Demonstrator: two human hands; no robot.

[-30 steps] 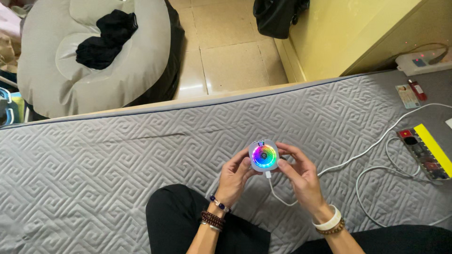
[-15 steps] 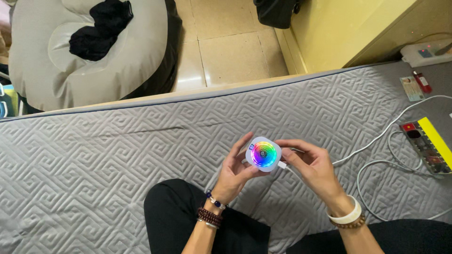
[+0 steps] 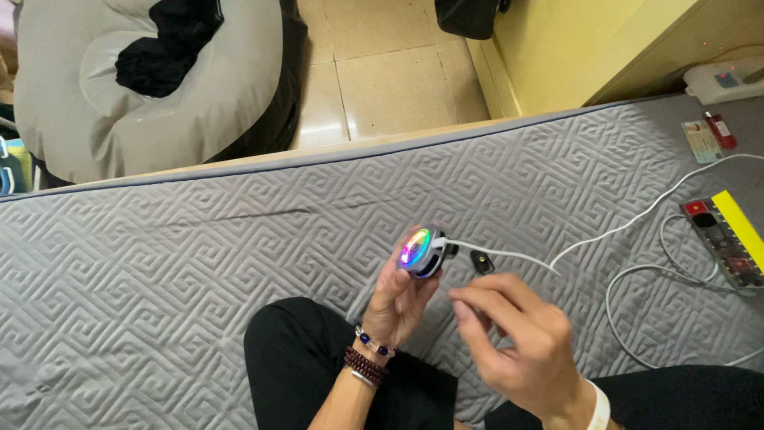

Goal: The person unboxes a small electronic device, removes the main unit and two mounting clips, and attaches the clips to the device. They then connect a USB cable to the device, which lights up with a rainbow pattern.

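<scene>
Now the left hand (image 3: pixel 402 299) grips a round glowing device (image 3: pixel 419 250) with white cable (image 3: pixel 509 256); the right hand (image 3: pixel 517 342) hovers loosely curled, empty.

At frame centre a white round gadget (image 3: pixel 419 250) glows rainbow. The mattress (image 3: pixel 199 263) is grey with a quilted maze pattern. Upper left, a grey beanbag (image 3: pixel 159 119) bears black cloth (image 3: pixel 171 40). Far right, the power strip (image 3: pixel 728 239) shows yellow and red.

Both hands are bare, with no sleeves reaching the forearms. The left hand (image 3: pixel 402 299) has two bracelets at its wrist: a strand of dark blue and clear beads (image 3: pixel 374 342) and, just below it, a stack of dark reddish-brown wooden beads (image 3: pixel 362 366). The right hand (image 3: pixel 517 346) wears a smooth white band (image 3: pixel 598 406) at the wrist. The legs are in plain black trousers (image 3: pixel 310 366).
</scene>
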